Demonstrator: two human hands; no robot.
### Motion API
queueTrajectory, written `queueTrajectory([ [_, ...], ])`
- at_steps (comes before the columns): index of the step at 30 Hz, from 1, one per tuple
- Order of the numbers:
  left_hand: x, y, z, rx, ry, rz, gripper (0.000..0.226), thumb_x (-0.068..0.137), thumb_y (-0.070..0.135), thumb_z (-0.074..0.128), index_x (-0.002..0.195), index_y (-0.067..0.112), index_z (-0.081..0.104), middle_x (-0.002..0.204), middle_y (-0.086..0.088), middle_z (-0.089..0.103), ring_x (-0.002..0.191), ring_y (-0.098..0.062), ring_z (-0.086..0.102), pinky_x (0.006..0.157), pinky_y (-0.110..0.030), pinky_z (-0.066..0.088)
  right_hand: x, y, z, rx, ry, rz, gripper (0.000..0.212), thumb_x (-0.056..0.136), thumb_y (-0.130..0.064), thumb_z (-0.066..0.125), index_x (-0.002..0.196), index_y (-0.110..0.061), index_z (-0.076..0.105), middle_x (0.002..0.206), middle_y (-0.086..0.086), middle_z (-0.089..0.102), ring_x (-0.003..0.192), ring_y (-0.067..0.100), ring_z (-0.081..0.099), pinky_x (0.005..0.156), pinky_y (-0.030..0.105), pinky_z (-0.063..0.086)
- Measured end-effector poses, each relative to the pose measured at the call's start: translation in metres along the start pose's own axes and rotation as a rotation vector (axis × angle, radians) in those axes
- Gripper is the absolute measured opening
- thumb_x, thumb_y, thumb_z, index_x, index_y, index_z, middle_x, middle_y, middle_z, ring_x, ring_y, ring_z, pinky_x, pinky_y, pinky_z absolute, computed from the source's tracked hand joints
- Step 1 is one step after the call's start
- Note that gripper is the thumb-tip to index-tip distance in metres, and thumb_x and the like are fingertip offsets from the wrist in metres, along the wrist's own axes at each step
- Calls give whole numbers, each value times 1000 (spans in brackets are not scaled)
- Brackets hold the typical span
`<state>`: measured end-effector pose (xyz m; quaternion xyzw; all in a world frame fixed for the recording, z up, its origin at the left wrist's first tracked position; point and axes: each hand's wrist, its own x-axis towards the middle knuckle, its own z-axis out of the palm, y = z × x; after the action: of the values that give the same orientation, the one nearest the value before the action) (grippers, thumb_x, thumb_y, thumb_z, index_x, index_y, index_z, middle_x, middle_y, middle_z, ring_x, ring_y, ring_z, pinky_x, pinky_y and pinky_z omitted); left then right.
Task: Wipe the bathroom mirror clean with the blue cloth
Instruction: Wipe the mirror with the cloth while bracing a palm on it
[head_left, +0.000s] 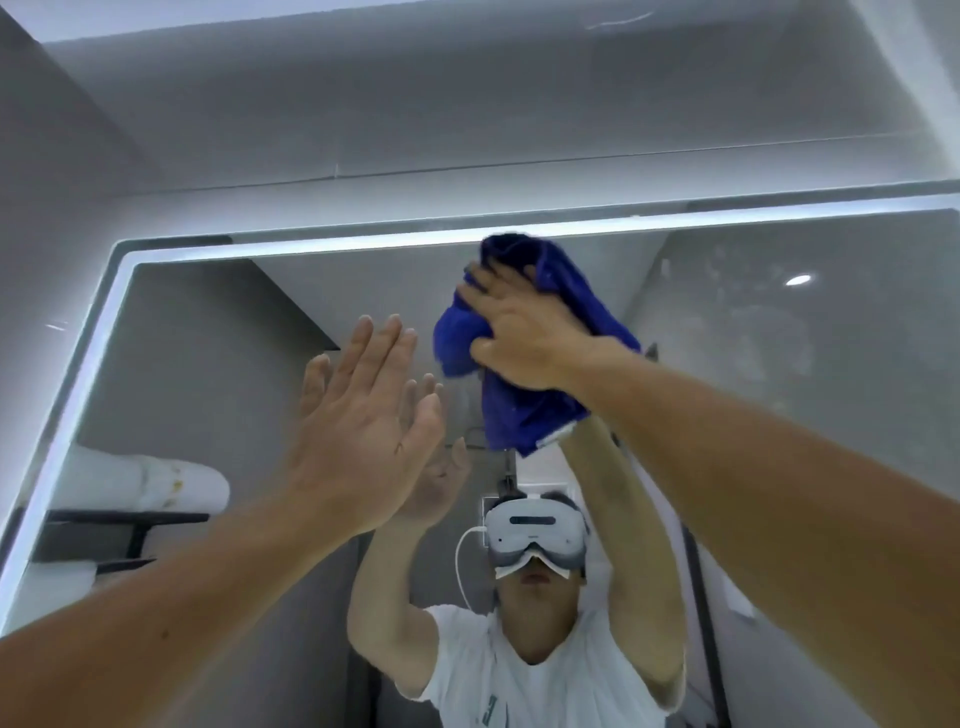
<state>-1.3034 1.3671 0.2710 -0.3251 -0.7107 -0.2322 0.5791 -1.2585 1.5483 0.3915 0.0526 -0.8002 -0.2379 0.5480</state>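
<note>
High on the big lit mirror (779, 395), pressed the bunched dark blue cloth (519, 415) with a gripping right hand (524, 332) to rub, left hand (363, 415) spread flat, maybe for balance.

Grey tiled wall (467, 119) rises to a white ceiling (208, 15).
</note>
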Motion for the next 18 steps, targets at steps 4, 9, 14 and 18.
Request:
queueTrajectory([
  [4, 1, 16, 7, -38, 19, -6, 73, 90, 54, 9, 158, 27, 4, 164, 14, -7, 147, 1, -19, 122, -35, -10, -79, -17, 14, 7, -103, -115, 75, 84, -45, 34, 154, -26, 19, 163, -5, 5, 150, 15, -2, 121, 40, -1],
  [9, 3, 28, 11, -56, 5, 1, 72, 91, 53, 10, 157, 27, 3, 164, 14, -8, 146, 0, -20, 122, -38, -9, -157, 16, 9, -39, -192, -136, 72, 90, -46, 40, 154, -35, 10, 162, -14, -6, 149, 10, -10, 121, 41, -3],
  [14, 13, 37, 16, -45, -13, 14, 72, 90, 53, 7, 157, 27, -2, 163, 15, -13, 145, 1, -24, 122, -39, -9, -135, 77, -16, 25, -32, 98, 66, 93, -32, 51, 152, -34, 23, 161, -14, 7, 149, 9, -3, 117, 28, -12],
  [18, 14, 41, 18, -57, 24, 38, 70, 91, 52, 9, 156, 29, -3, 157, 21, -18, 143, 4, -26, 122, -37, -10, -78, 108, -30, 25, 79, 303, 58, 94, -28, 45, 150, -25, 30, 161, -6, 17, 148, 14, 5, 117, 35, -2],
])
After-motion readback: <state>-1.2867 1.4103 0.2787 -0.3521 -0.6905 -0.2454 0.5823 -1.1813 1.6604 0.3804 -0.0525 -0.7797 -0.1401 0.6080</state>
